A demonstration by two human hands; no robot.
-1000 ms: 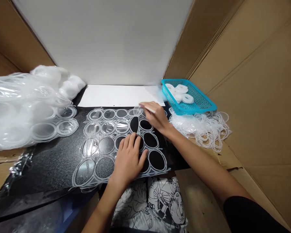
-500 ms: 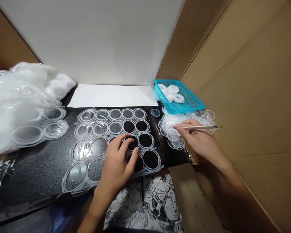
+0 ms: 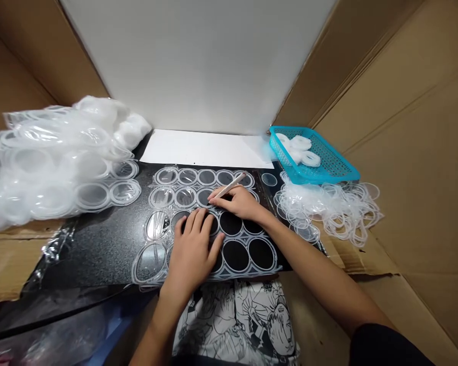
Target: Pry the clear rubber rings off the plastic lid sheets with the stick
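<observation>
A clear plastic sheet of joined rings (image 3: 183, 193) lies on a black mat (image 3: 99, 244). Some rings still carry clear discs, and the near right ones show bare black. My left hand (image 3: 194, 251) lies flat on the sheet with its fingers spread, pressing it down. My right hand (image 3: 238, 201) is closed round a thin white stick (image 3: 229, 186), whose tip touches a ring in the second row. One loose clear disc (image 3: 269, 179) lies on the mat just right of the sheet.
A heap of clear ring sheets (image 3: 49, 157) fills the left side. A blue basket (image 3: 313, 160) with white rolls sits at the back right, with a pile of loose thin rings (image 3: 328, 206) in front of it. White paper (image 3: 206, 148) lies behind the mat. Cardboard walls enclose the space.
My right hand came back from the pile of loose rings on the right to the sheet, with the stick in it. My left hand stayed pressing on the sheet.
</observation>
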